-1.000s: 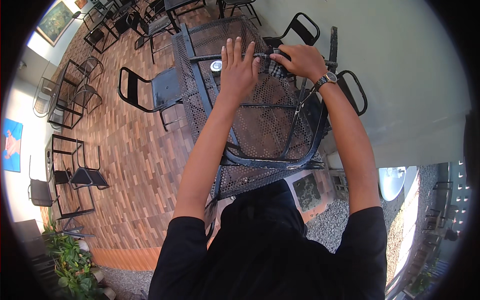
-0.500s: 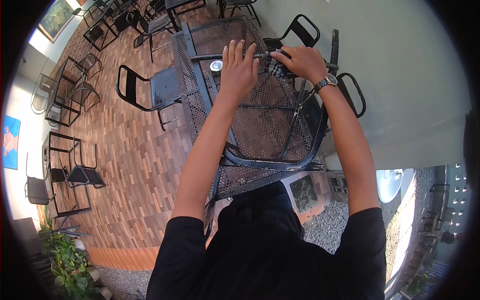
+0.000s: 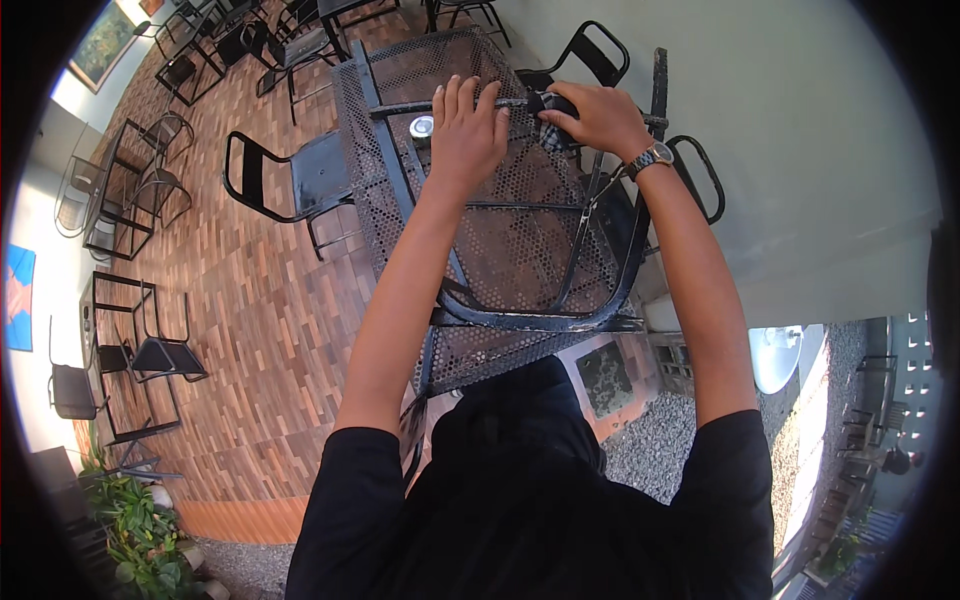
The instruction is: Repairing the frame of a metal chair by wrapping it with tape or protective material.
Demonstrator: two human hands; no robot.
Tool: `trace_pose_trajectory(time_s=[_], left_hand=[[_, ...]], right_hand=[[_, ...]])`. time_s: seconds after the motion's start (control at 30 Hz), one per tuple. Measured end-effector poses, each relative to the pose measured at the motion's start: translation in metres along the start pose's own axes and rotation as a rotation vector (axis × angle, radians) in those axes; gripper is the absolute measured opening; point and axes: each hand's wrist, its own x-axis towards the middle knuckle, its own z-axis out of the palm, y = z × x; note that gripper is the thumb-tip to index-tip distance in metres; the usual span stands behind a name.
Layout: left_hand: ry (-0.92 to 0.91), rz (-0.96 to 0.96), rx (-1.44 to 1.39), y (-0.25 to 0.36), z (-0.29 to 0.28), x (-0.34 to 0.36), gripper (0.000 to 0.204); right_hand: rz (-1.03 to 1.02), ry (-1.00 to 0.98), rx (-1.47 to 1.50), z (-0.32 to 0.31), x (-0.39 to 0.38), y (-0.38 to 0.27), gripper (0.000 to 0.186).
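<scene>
A dark metal chair frame (image 3: 560,322) with chipped paint lies on a perforated metal table (image 3: 440,65). My left hand (image 3: 465,140) rests across its far crossbar (image 3: 400,106), fingers stretched out and slightly apart over the bar. Farther right along that bar, my right hand (image 3: 605,120) is closed around a black-and-white checkered cloth (image 3: 552,136), pressing it against the metal. The right fingertips are partly hidden by the hand and cloth. Beside my left hand, a small round tin (image 3: 421,127) with a pale top stands on the table.
A chair (image 3: 320,175) stands left of the table; two more, a far chair (image 3: 597,55) and a near chair (image 3: 700,175), stand between it and the pale wall (image 3: 800,200). Other tables and chairs spread over the wood-patterned floor (image 3: 270,340). Gravel (image 3: 655,455) lies at lower right.
The whole view has shifted slightly, moving the table and chairs a little left and up. My right hand and the cloth have shifted slightly rightward along the bar; my left hand still rests on it.
</scene>
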Motion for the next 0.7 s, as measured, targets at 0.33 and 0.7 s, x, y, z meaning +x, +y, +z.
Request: trace_pose_trajectory(time_s=[0.33, 0.7], left_hand=[[0.025, 0.008, -0.029, -0.002, 0.003, 0.0, 0.042], [0.057, 0.01, -0.04, -0.005, 0.002, -0.001, 0.038]], right_hand=[[0.279, -0.161, -0.101, -0.008, 0.015, -0.018, 0.067], [0.26, -0.202, -0.102, -0.003, 0.015, -0.018, 0.057]])
